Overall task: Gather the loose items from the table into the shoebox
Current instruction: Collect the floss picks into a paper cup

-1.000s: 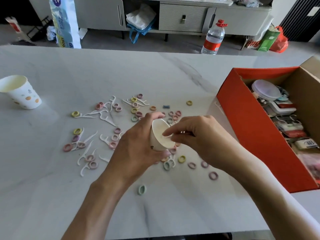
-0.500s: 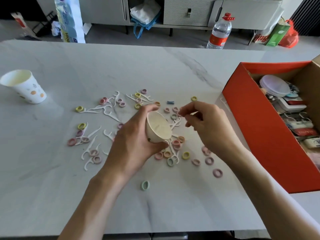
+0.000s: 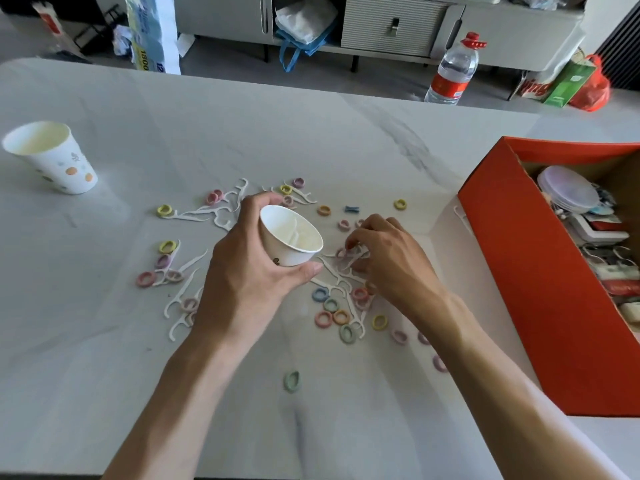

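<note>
Grey marbled table point(image 3: 242, 133) across the whole view; at its right edge, an open orange shoebox point(image 3: 540, 306), packed with a clear round lid and small packets; left hand point(image 3: 249, 271) wrapped round a small white paper cup point(image 3: 294, 240), holding it tilted above the table with the mouth toward the right hand; right hand point(image 3: 391, 261) just beside that cup, fingers curled down, fingertips pinching a white floss pick point(image 3: 355, 259) in the middle of the scatter; far left, a taller spotted paper cup point(image 3: 52, 161), upright and well apart from the rest; beyond the far edge, a water bottle point(image 3: 453, 71) with a red cap on the floor; strewn between the spotted cup and the shoebox, white floss picks point(image 3: 194, 216) and pastel hair ties point(image 3: 323, 318); nearest the body, one green hair tie point(image 3: 291, 381) alone.
</note>
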